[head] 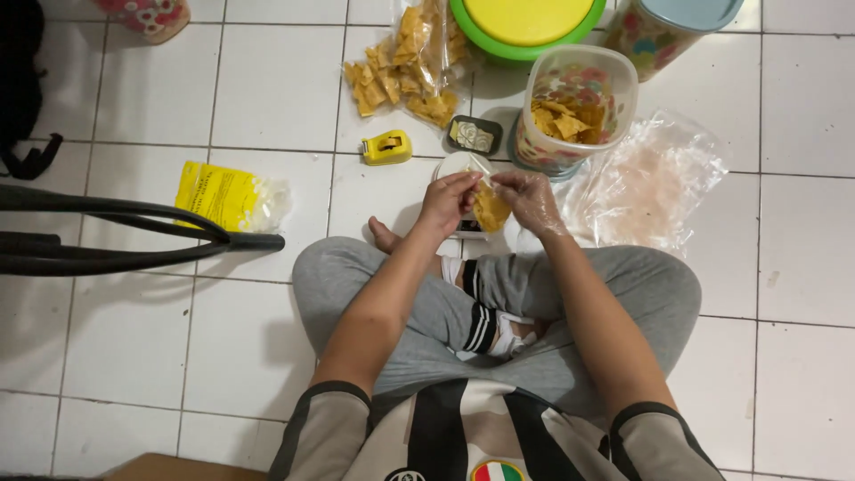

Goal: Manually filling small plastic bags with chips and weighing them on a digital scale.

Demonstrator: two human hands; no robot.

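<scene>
Down on the white tiled floor [267, 89], a person sits cross-legged in grey trousers, and both hands meet just in front of the knees. The left hand [448, 203] pinches the top of a small clear bag of yellow chips [490, 209], fingers closed on the plastic edge. The right hand [532, 198], covered in a thin clear plastic glove, has its fingers curled around the other side of the same bag's mouth, so the bag hangs between the two hands. It hovers right over a small white scale [456, 165], which is mostly hidden by the hands. Just beyond the right hand stands an open patterned plastic jar [574, 111] with more yellow chips inside. To the right of it lies a crumpled clear plastic bag [646, 183], flat on the tiles. Beyond the scale sits a small dark tray [474, 135], and left of that a yellow tape dispenser [386, 148]. Farther up are filled bags of chips [410, 67] in a heap, and a green container with a yellow lid [525, 22] at the top edge. Off to the left lies a yellow packet [223, 194], near dark curved chair legs [134, 233].
</scene>
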